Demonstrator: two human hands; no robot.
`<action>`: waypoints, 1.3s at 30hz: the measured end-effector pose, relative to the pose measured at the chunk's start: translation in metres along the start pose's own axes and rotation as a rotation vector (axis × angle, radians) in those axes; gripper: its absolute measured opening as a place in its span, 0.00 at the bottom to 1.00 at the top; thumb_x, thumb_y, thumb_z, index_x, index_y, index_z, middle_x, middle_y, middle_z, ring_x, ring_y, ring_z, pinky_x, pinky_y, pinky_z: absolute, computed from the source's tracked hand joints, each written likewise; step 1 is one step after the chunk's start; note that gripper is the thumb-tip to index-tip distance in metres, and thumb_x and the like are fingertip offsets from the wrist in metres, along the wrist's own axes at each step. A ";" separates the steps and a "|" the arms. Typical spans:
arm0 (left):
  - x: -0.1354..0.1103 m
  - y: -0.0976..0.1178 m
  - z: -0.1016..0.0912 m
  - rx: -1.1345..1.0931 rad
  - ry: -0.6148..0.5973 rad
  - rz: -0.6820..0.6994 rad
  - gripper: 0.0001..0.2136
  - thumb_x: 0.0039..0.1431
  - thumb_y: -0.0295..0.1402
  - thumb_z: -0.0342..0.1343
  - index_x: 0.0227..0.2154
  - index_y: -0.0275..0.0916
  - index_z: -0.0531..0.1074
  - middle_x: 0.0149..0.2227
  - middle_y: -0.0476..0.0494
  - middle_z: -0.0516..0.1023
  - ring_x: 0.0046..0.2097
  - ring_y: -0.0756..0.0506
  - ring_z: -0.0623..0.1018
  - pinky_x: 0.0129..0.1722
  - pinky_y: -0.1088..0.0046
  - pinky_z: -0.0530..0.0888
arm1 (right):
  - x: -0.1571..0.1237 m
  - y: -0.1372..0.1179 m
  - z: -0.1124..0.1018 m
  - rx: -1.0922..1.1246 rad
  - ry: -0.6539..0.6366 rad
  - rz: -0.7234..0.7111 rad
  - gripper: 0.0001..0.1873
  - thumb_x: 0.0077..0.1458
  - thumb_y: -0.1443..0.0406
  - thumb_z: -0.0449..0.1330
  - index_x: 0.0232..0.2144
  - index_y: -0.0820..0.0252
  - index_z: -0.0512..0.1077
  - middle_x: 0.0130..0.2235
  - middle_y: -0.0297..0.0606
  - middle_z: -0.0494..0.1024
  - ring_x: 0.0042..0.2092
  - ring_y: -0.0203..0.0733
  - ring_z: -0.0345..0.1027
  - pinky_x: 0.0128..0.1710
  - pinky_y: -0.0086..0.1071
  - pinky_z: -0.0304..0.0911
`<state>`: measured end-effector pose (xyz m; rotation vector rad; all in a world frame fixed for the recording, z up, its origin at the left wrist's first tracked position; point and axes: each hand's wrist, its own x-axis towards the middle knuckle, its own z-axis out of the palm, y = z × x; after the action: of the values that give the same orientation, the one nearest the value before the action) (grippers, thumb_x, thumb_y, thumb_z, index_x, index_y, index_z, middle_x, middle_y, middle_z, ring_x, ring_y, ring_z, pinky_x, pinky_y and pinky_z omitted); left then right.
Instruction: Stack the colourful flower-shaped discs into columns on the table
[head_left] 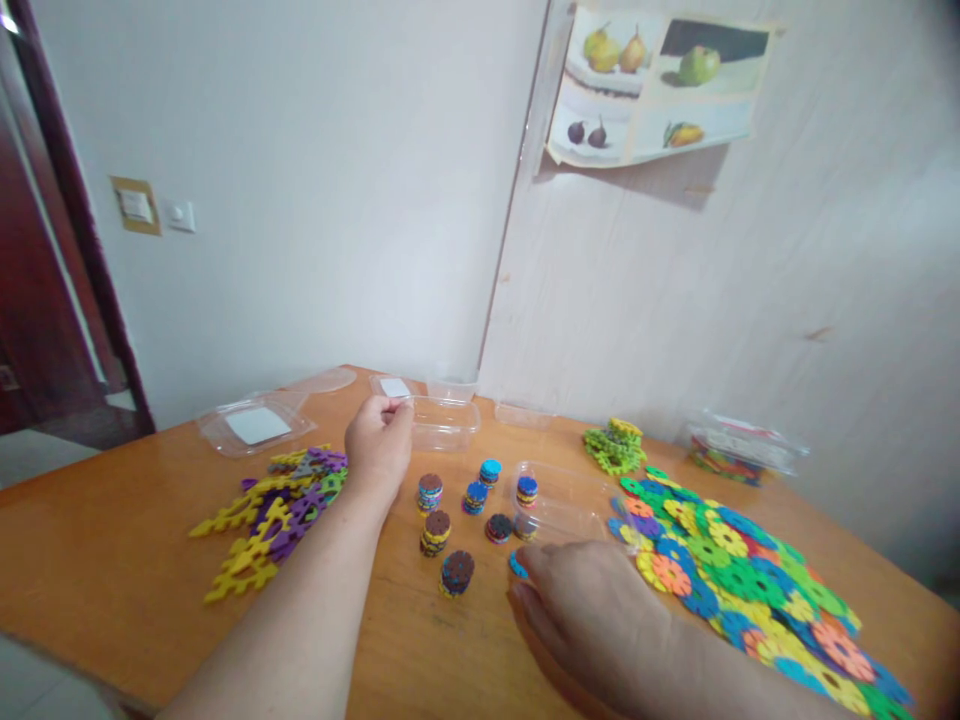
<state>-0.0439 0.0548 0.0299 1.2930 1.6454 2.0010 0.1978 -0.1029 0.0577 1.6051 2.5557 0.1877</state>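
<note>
My left hand (379, 440) reaches across the wooden table (112, 560), its fingers pinched on the near rim of an empty clear plastic container (446, 422). My right hand (592, 610) lies palm down near the front, fingers closed over a small blue disc (517, 566). Between the hands stand several short stacks of small coloured discs (457, 572). Another clear container (559, 500) with one disc stack inside sits just beyond my right hand.
Yellow and purple snowflake pieces (274, 510) lie at left. A wide spread of colourful flower-shaped pieces (735, 575) covers the right. Clear lids (255, 425), a green pile (615, 445) and a filled container (739, 450) sit near the wall.
</note>
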 end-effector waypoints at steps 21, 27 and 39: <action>-0.010 0.018 -0.002 -0.081 -0.016 -0.081 0.12 0.50 0.42 0.59 0.33 0.39 0.73 0.25 0.50 0.76 0.27 0.47 0.75 0.28 0.74 0.68 | -0.013 0.022 0.021 0.638 -0.081 0.194 0.09 0.48 0.65 0.60 0.35 0.55 0.73 0.34 0.35 0.80 0.34 0.40 0.70 0.28 0.28 0.56; -0.011 0.016 -0.002 -0.067 -0.024 -0.072 0.12 0.51 0.43 0.58 0.32 0.39 0.73 0.24 0.50 0.76 0.27 0.47 0.74 0.28 0.74 0.68 | -0.018 0.023 0.020 0.730 -0.045 0.174 0.07 0.47 0.68 0.60 0.32 0.56 0.71 0.31 0.31 0.76 0.32 0.37 0.66 0.28 0.27 0.55; -0.008 0.015 -0.004 -0.046 -0.027 -0.080 0.14 0.50 0.45 0.58 0.33 0.39 0.72 0.25 0.49 0.77 0.28 0.46 0.76 0.30 0.72 0.70 | 0.035 0.077 -0.025 1.003 0.150 0.273 0.01 0.51 0.69 0.61 0.29 0.61 0.71 0.23 0.30 0.74 0.27 0.33 0.67 0.26 0.24 0.55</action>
<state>-0.0371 0.0421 0.0391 1.2128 1.6034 1.9545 0.2470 -0.0387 0.0937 2.2714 2.6639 -1.1683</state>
